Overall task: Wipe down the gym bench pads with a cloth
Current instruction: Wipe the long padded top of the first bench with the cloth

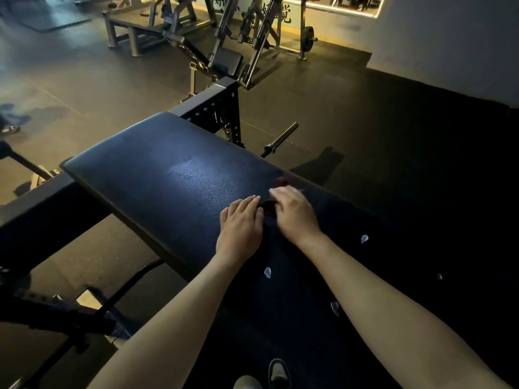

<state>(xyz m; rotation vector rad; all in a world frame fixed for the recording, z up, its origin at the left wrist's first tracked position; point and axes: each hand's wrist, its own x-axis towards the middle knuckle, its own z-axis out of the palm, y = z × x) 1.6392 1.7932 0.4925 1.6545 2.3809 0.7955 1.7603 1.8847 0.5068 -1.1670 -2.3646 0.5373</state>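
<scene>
A wide black padded bench pad (168,169) slopes away from me, with a shiny patch near its middle. A dark cloth (303,279) with a few pale spots lies over the pad's near right part and hangs toward me. My left hand (240,223) and my right hand (295,211) rest side by side at the cloth's far edge, fingers curled on a bunched fold between them. A small reddish patch (280,181) shows just beyond my right fingers; what it is I cannot tell.
The pad sits on a black steel frame (213,108) with rows of holes. A bar end (280,138) lies on the rubber floor behind it. Other machines (182,37) and a weight plate (308,37) stand at the back. My shoe (278,372) is below.
</scene>
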